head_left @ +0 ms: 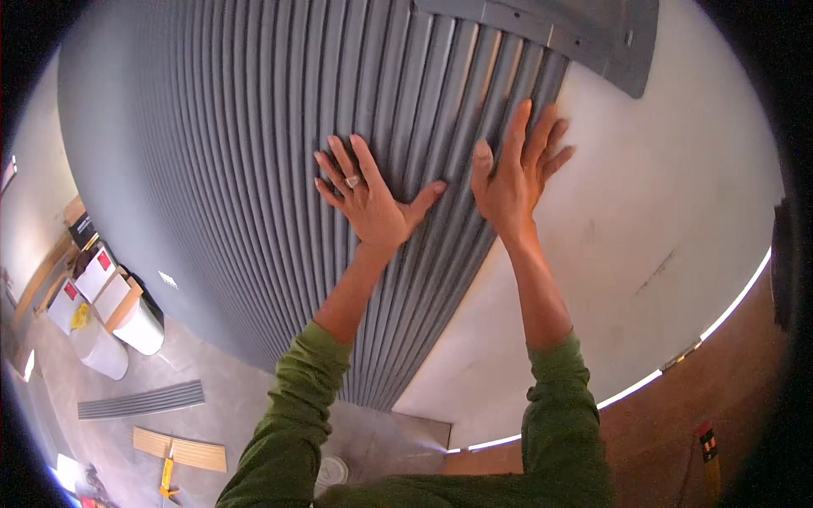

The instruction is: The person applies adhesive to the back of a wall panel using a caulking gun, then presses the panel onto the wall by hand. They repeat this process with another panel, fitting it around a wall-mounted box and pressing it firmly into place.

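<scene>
Grey ribbed wall panelling (279,152) covers much of the wall in front of me, its ribs running up and down. My left hand (368,199) lies on the ribs with its fingers spread, a ring on one finger. Farther right, my right hand (517,173) is at the panelling's right edge, fingers stretched out and apart. Its thumb is over the last ribs, while its outer fingers reach over the bare white wall (644,195). Neither hand holds anything. Above them a dark grey metal piece with small holes (550,34) crosses the top of the panelling.
On the floor at lower left lie a grey ribbed strip (142,400), a wood-coloured strip (199,454) and a yellow caulking gun (168,478). White buckets (140,328) and boxes stand by the left wall. A round white lid-like thing (332,471) is near my left forearm.
</scene>
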`<act>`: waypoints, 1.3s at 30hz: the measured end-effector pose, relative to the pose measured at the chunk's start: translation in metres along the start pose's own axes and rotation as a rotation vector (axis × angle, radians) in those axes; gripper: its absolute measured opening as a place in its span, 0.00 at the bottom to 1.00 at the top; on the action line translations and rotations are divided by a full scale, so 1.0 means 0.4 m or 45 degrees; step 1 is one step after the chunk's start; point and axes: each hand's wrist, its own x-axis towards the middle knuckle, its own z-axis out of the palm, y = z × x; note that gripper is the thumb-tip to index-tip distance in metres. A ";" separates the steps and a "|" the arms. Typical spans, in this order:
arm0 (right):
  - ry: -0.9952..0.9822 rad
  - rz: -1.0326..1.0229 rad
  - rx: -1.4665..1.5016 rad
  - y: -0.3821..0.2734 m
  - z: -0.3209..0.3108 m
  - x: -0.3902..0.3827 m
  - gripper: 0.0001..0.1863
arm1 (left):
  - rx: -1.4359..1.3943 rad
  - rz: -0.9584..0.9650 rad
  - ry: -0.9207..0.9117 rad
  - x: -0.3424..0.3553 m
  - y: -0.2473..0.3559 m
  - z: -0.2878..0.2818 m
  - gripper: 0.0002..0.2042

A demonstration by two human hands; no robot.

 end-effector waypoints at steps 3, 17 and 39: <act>0.063 -0.018 0.037 0.028 0.014 -0.004 0.37 | -0.072 0.057 0.048 0.003 -0.012 0.024 0.53; -0.514 -0.450 1.056 -0.017 -0.102 0.100 0.13 | 0.013 -0.005 -0.002 -0.002 0.005 -0.010 0.47; -1.630 -1.092 1.609 -0.285 -0.147 -0.706 0.12 | 0.145 0.344 -0.266 -0.195 0.015 0.039 0.72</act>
